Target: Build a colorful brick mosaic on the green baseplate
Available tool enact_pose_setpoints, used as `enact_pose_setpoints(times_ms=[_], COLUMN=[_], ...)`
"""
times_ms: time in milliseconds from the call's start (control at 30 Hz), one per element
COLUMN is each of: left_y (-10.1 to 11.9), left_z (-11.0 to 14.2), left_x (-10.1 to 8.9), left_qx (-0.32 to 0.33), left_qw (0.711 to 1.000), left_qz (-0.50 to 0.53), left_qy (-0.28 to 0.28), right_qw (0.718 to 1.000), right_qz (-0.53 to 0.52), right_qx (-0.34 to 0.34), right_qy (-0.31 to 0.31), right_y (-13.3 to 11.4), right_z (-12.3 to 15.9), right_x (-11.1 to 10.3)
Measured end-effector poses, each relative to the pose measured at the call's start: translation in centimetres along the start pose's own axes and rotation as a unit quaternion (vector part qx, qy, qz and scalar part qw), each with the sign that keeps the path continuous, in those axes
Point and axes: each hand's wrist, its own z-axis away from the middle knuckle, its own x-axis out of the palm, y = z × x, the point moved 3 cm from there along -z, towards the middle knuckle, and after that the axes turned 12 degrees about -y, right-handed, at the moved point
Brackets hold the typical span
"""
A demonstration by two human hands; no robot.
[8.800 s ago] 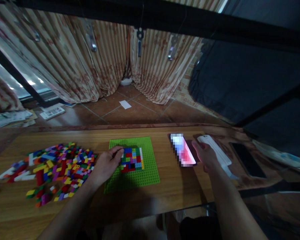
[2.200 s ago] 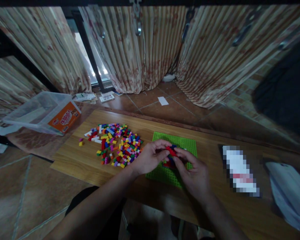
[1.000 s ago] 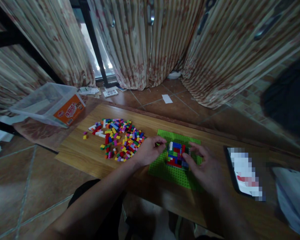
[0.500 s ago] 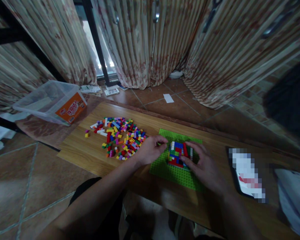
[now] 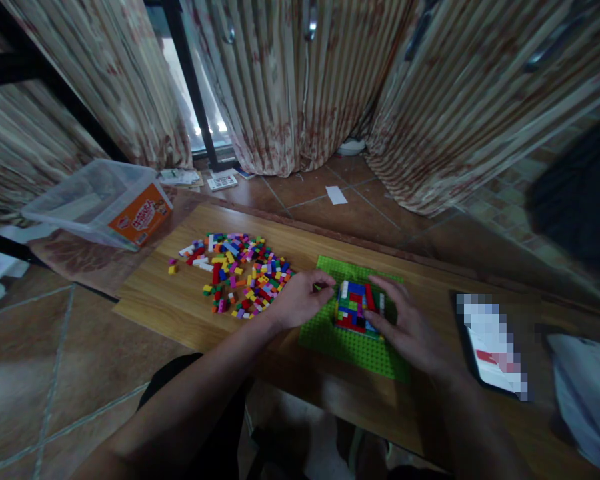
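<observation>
A low multicoloured build of toy building bricks (image 5: 351, 308) sits on a green baseplate (image 5: 350, 353). My right hand (image 5: 410, 327) is at the build's right side, thumb and index finger spread apart. Its thumb tip lies at the edge of the build, and the index finger is held out near a long red brick (image 5: 369, 297). I see nothing held in this hand. Over the baseplate's left edge, my left hand (image 5: 303, 298) has its fingers curled into a pinch. Anything between those fingertips is too small to make out. A pile of loose bricks (image 5: 267, 283) lies left of it.
The wooden table (image 5: 155, 287) runs across the view. A phone with a blurred screen (image 5: 493, 347) lies to the right, near a pale grey cloth-like item (image 5: 587, 393). A clear plastic bin (image 5: 90, 200) with an orange label stands beyond the table's left end.
The right index finger has lifted slightly away from the red brick, leaving a wider gap to the thumb. The left hand stays nearly still. The view has shifted slightly.
</observation>
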Motion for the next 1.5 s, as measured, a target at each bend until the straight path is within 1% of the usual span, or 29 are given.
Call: enact_pose_setpoints(times_ms=[100, 200, 500, 867, 1067, 1233, 1500], left_y=[0.0, -0.06, -0.3, -0.09, 0.06, 0.03, 0.1], left_z=[0.02, 0.04, -0.07, 0.01, 0.06, 0.08, 0.09], left_x=[0.02, 0.02, 0.15, 0.07, -0.07, -0.11, -0.05], left_qx=[-0.003, -0.005, 0.004, 0.006, 0.0, -0.004, -0.002], left_qw=[1.0, 1.0, 1.0, 1.0, 1.0, 1.0, 1.0], left_qz=[0.001, -0.002, -0.001, -0.011, -0.013, -0.014, -0.017], left_qy=[-0.003, -0.003, -0.003, -0.011, -0.011, -0.009, -0.015], right_qw=[1.0, 1.0, 0.999, 0.998, 0.999, 0.999, 0.997], right_qz=[-0.005, -0.01, -0.037, -0.053, -0.049, -0.042, -0.067], right_qx=[-0.013, -0.012, 0.006, 0.016, 0.016, 0.011, 0.022], right_qy=[-0.017, -0.022, -0.006, -0.023, -0.015, -0.028, -0.025], right_y=[0.31, 0.51, 0.07, 0.17, 0.15, 0.5, 0.47], right_z=[-0.13, -0.13, -0.38, -0.3, -0.2, 0.01, -0.17], right_x=[0.04, -0.01, -0.16, -0.04, -0.21, -0.46, -0.22])
